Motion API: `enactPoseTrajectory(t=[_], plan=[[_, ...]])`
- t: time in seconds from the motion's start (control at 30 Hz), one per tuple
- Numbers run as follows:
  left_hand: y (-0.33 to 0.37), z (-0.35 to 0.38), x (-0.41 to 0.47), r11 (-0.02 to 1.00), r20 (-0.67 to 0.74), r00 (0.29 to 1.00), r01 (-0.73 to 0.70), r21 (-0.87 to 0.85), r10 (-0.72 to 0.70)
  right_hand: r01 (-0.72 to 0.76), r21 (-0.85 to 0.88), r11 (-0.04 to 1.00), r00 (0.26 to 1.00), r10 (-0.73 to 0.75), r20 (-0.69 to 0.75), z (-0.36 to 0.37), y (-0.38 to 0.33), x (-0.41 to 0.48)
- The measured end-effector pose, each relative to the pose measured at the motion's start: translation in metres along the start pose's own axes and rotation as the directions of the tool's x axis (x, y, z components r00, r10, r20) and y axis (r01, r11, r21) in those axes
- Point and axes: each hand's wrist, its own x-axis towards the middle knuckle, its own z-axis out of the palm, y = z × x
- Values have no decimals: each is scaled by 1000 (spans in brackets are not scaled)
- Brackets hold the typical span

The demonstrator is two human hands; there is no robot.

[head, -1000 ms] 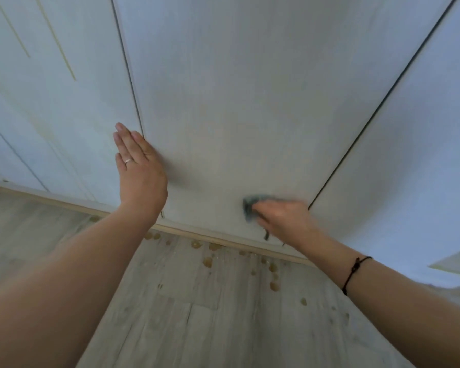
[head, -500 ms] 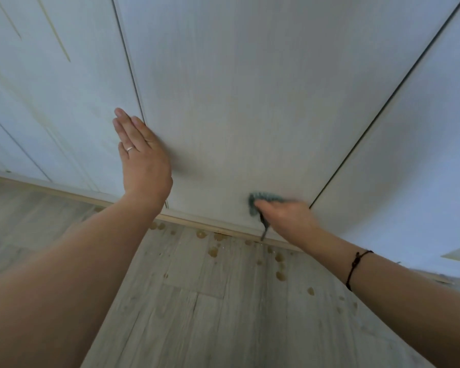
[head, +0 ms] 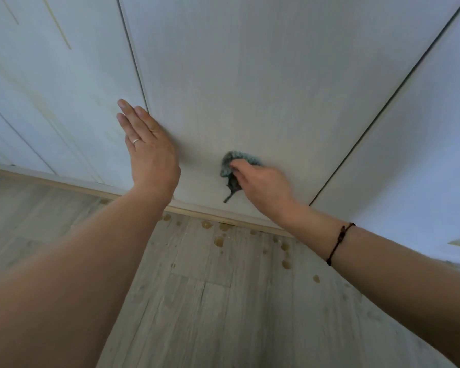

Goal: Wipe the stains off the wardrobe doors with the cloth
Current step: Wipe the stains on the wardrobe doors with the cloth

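Note:
The pale wood-grain wardrobe door (head: 263,75) fills the upper middle of the view. My right hand (head: 263,185) holds a bunched teal cloth (head: 230,166) against the door's lower part, with a dark corner of the cloth hanging below my fingers. My left hand (head: 148,152) lies flat with straight fingers on the door's left edge, next to the seam with the neighbouring door (head: 51,88). Faint yellowish streaks run down that left door. No clear stain shows on the middle door around the cloth.
A wooden plinth strip (head: 218,213) runs under the doors. Several brownish drops (head: 219,241) lie on the grey plank floor (head: 210,301) just below the cloth. Another door (head: 422,142) stands to the right past a dark seam.
My right hand has carried the cloth up the door, away from the bottom edge and slightly left. The view has tilted a little; my left hand stays flat on the door.

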Motion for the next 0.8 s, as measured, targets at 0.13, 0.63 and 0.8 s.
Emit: enactPoseTrajectory(t=[0.13, 0.63, 0.8], plan=[[-3, -1, 0, 1000, -1, 1000, -20, 3, 20, 92, -36, 995, 948, -77, 307, 11, 6, -20], [-3, 3, -1, 999, -21, 1000, -3, 48, 4, 198, -172, 965, 918, -121, 377, 16, 43, -83], [2, 1, 3, 997, 0, 998, 58, 47, -59, 168, -210, 963, 896, -60, 441, -35, 80, -99]])
